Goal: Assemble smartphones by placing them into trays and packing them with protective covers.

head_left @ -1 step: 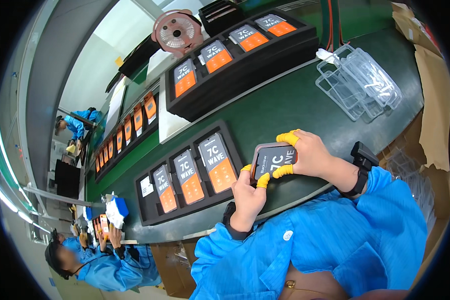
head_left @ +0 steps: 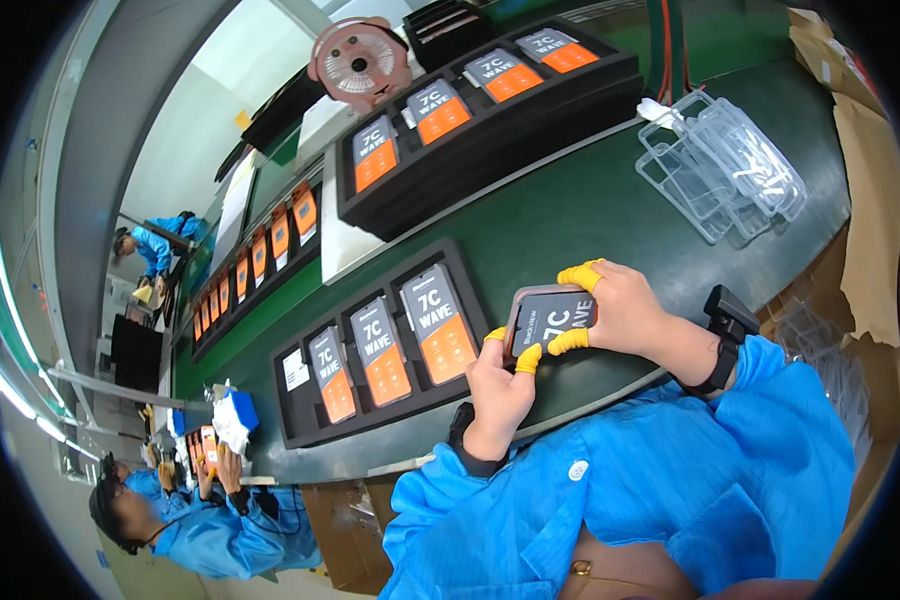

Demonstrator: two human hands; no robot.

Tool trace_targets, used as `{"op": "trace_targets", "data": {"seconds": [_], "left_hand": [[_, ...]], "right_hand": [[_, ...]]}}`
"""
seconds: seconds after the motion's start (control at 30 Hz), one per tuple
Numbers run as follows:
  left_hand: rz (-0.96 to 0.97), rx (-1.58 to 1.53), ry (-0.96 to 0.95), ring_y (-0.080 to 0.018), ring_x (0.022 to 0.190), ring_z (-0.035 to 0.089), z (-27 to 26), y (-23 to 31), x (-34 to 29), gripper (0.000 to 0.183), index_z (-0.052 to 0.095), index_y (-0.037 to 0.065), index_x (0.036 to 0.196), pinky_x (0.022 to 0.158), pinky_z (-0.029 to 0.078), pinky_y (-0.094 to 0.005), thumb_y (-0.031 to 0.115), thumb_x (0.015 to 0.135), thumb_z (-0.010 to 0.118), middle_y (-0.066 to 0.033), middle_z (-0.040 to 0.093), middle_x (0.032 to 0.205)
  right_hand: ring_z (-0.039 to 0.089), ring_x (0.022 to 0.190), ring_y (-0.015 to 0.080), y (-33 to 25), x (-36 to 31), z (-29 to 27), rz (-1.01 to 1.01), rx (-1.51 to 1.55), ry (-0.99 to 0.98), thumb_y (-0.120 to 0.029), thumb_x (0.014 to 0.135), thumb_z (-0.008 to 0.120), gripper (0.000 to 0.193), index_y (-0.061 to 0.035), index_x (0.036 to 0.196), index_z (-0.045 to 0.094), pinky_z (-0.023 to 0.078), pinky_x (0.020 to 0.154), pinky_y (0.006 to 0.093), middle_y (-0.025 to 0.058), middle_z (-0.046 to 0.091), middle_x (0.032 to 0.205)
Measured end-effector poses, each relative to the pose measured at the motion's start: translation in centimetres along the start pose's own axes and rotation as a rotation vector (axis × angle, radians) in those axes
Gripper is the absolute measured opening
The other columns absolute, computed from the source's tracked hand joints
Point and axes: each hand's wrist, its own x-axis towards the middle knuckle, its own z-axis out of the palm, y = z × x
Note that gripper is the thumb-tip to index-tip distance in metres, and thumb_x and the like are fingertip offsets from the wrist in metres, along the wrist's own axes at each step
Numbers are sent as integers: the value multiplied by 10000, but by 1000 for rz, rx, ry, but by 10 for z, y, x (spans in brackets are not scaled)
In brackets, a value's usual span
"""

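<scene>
A smartphone (head_left: pixel 560 318) with a grey and orange printed front and a clear case round its edge is held sideways above the table's front edge. My left hand (head_left: pixel 502 390) pinches its left end, with yellow finger cots on the thumb and a finger. My right hand (head_left: pixel 625 308), also in yellow cots, is closed round its right end, hiding part of the front. Left of my hands lies a black foam tray (head_left: pixel 295 425) holding three like phones (head_left: pixel 438 322) in its slots, with a white label showing at its left end.
Clear phone cases (head_left: pixel 720 165) lie piled at the right. A stack of black foam trays (head_left: pixel 500 140) with more phones stands behind, near a pink fan (head_left: pixel 360 65). Another row of phones (head_left: pixel 260 255) is farther left. A co-worker (head_left: pixel 200 520) in blue handles an orange item; cartons stand at right.
</scene>
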Motion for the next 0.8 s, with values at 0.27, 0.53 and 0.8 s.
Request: {"op": "trace_targets", "data": {"seconds": [0.27,0.53,0.8], "left_hand": [[-189,-507,-646,-201,1109,393,-34,11,6,652,332,2,1216,915,319,-316,260,716,661,-132,411,1187],[79,120,-581,-338,927,519,-22,18,-20,363,463,29,1082,786,418,-373,162,762,569,-181,534,1005],[201,262,-59,-368,737,556,-61,1,-27,247,513,18,920,625,456,-416,-2,675,536,-193,563,762]], "right_hand": [[616,647,192,-9,5,-19,203,285,-146,-249,463,802,469,-9,817,608,478,616,284,96,625,715],[600,706,117,-40,21,10,133,1071,-330,-174,492,826,478,16,862,591,482,635,224,72,623,793],[608,677,145,-78,31,61,-160,855,6,-78,505,801,324,22,755,621,471,584,229,82,620,762]]}}
